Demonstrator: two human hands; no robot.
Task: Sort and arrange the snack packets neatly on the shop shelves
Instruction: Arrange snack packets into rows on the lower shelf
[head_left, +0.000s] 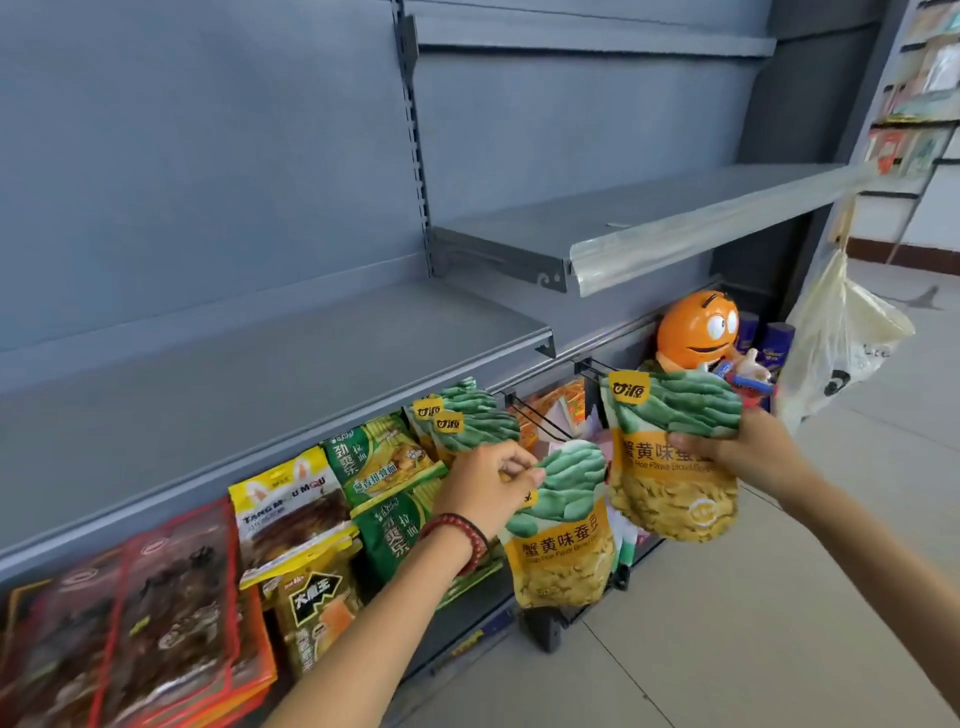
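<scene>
My left hand (491, 480) pinches the top corner of a green-and-yellow broad bean packet (563, 535), which hangs in front of the lower display. My right hand (737, 447) grips a second packet of the same kind (670, 483) by its upper part, held upright further right. Two more of these bean packets (470, 418) hang on a peg behind my left hand. Left of them hang green noodle snack packets (384, 457), a yellow packet (291, 506) and red-edged dark packets (171, 613).
Bare grey shelves (311, 332) run above the hanging packets, with a higher shelf (649, 223) at the right. Black wire pegs (540, 418) stick out between the two held packets. An orange character toy (698, 330) and a white plastic bag (841, 332) sit at the shelf's right end.
</scene>
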